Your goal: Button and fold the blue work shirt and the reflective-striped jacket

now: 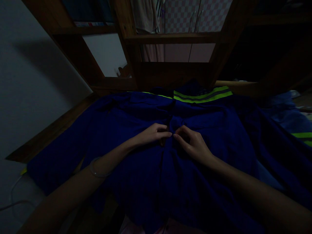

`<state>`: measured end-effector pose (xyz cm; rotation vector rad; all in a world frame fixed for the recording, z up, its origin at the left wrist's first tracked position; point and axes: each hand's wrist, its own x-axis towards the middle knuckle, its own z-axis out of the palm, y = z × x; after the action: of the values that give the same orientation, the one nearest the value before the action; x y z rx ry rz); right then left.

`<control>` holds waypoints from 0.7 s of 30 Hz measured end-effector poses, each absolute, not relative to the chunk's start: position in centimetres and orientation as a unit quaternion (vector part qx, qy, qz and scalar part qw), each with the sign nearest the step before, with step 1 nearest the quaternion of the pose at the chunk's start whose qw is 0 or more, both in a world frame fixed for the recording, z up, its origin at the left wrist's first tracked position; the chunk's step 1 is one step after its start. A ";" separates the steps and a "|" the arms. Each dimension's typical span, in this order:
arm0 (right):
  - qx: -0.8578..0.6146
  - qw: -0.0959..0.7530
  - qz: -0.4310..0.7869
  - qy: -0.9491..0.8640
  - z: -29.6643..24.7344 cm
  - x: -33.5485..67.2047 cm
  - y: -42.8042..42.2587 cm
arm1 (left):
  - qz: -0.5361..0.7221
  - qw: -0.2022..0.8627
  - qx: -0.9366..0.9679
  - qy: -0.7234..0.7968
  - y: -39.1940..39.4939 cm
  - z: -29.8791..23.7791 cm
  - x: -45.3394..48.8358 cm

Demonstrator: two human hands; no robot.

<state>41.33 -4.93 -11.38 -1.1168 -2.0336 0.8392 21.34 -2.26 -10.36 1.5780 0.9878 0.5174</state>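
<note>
Left hand [154,133] and right hand [192,144], fingers curled, each pinch a front edge at the middle of the blue jacket [219,130] spread flat ahead, whose front seems closed near, open farther.

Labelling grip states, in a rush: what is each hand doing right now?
Left hand: closed, fingers pinching the blue jacket at its front opening.
Right hand: closed, pinching the same front opening, fingertips almost meeting the left's.
</note>
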 end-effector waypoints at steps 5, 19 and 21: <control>-0.437 0.331 0.331 -0.768 -11.4 41.3 -4.9 | 0.236 0.576 0.664 0.415 -2.1 -10.8 21.3; -0.439 0.336 0.395 -0.733 -12.0 41.3 -4.6 | 0.235 0.573 0.669 0.411 -2.2 -10.6 21.5; -0.437 0.338 0.395 -0.734 -12.0 41.3 -4.6 | 0.235 0.572 0.669 0.412 -2.2 -10.6 21.4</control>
<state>41.31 -4.56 -11.99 -1.1394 -1.9129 1.0281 21.45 -2.18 -10.58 1.5687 0.9672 0.5500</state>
